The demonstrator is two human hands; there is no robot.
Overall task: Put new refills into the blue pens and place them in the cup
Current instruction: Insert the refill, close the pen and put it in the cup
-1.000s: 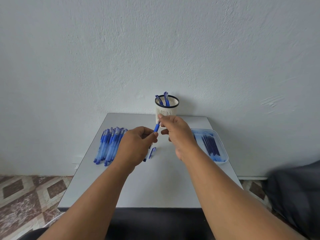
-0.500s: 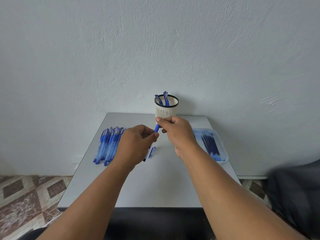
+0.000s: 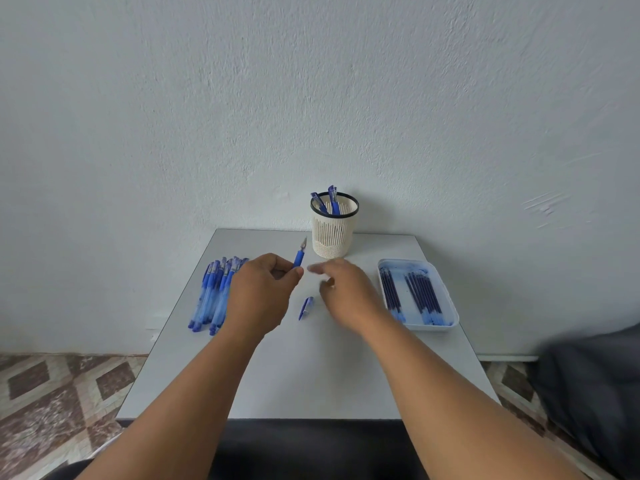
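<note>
The right hand has let go of the pen and pulled back toward the tray, blurred, its grip released with fingers loose; the left hand grips the pen's lower end, tip pointing up toward the cup; no writing is legible; a cap lies on the table between the hands; the cup holds two pens; the tray holds refills; more pens lie at left.
</note>
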